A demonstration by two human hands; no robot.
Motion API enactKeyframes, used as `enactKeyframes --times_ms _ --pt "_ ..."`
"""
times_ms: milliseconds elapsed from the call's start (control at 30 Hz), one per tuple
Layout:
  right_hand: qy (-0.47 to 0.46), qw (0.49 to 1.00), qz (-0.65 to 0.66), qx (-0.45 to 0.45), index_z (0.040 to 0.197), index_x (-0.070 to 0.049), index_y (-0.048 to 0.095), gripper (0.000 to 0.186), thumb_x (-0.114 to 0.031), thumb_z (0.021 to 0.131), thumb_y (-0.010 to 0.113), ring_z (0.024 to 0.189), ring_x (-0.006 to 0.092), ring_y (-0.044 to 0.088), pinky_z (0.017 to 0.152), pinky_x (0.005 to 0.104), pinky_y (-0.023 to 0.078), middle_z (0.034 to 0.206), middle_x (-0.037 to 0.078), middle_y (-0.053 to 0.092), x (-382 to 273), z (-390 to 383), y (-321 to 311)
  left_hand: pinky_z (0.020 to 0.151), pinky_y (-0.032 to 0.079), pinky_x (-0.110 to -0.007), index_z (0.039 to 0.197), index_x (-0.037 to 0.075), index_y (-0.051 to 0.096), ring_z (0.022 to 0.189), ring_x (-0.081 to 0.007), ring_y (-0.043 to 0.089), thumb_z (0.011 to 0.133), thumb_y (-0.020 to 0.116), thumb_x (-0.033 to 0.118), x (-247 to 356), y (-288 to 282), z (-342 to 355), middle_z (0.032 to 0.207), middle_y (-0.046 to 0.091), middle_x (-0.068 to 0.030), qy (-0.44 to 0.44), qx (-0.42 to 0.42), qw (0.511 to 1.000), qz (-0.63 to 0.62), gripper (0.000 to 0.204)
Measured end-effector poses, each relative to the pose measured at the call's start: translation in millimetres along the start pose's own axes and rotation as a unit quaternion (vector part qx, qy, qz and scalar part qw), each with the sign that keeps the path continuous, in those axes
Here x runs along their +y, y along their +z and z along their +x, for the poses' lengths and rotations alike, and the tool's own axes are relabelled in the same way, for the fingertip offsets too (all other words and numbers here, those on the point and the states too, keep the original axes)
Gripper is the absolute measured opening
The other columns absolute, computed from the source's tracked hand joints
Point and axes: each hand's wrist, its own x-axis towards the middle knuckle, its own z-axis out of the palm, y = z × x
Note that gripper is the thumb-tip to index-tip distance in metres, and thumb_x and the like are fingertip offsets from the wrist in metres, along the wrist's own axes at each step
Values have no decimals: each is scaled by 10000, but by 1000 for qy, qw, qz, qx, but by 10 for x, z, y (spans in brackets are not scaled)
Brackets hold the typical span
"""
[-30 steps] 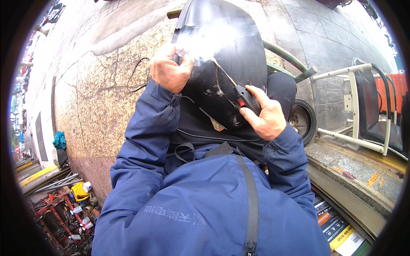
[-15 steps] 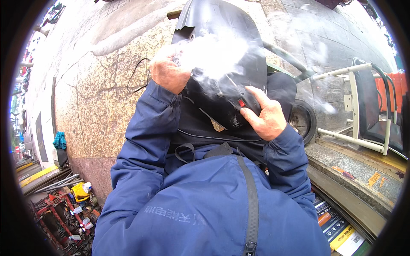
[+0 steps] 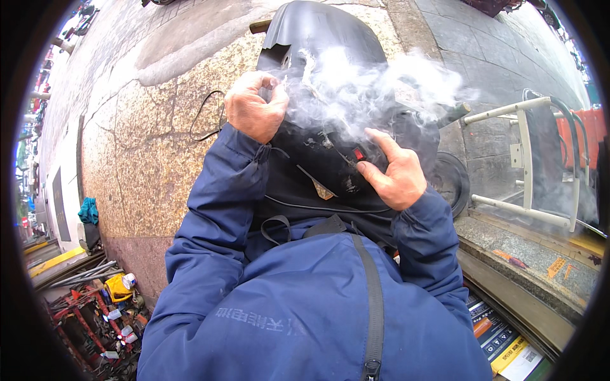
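Observation:
A large curved black plastic panel (image 3: 321, 25) lies across my lap, its middle veiled by white smoke (image 3: 356, 89). At its left edge, my left hand (image 3: 255, 109) is closed in a pinch beside a torn corner; a small pale bit shows at the fingertips, too unclear to name. My right hand (image 3: 400, 174) grips a dark handheld tool with a red switch (image 3: 359, 154), thumb and forefinger on either side of it. A thin rod runs from the tool toward the smoke, and its tip is hard to see.
On the right stands a pale metal-framed chair (image 3: 527, 159) near a black wheel (image 3: 452, 181). A thin black cable (image 3: 204, 134) loops on the stone paving at left. Tools and a yellow container (image 3: 117, 287) sit at lower left, a printed box (image 3: 502, 336) at lower right.
The dense bright smoke has thinned and drifted right, uncovering more of the panel and my left fingertips. Both hands stay nearly in place.

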Motion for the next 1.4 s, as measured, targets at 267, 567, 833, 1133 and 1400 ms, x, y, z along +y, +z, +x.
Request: enactKeyframes --times_ms 267,567,833,1133,1400 --pt "-18 1000 -23 11 1371 -6 567 537 -77 873 758 998 278 736 898 345 541 1081 220 740 -7 -1 18 711 563 -370 836 26 731 752 -292 715 782 742 52 82 -3 13 819 718 -162 -3 12 1000 -5 61" --pt "3 1000 -11 1 1369 -1 566 533 -80 875 749 975 292 739 894 349 543 1060 231 736 -4 -10 13 721 563 -376 832 28 728 758 -290 714 776 748 49 117 -25 6 815 716 -163 -28 -4 1000 -7 63" --pt "12 1000 0 9 1378 6 559 528 -69 889 740 941 229 720 890 338 538 1045 215 744 37 -20 -19 692 552 -379 843 33 725 728 -278 696 769 763 61 119 -63 6 806 709 -159 -33 -23 999 -8 87" --pt "28 1000 4 -7 1383 20 552 540 -67 887 747 1028 223 696 940 336 521 1137 213 723 49 -16 5 707 568 -378 841 28 736 743 -291 716 778 747 61 98 -3 5 817 724 -162 -18 9 1000 -8 72" --pt "20 1000 4 -2 1372 7 560 532 -69 881 750 973 225 712 906 329 535 1073 206 730 8 -18 12 705 565 -374 829 28 737 743 -287 718 786 746 61 122 -14 9 810 724 -159 -28 6 1000 -2 55"
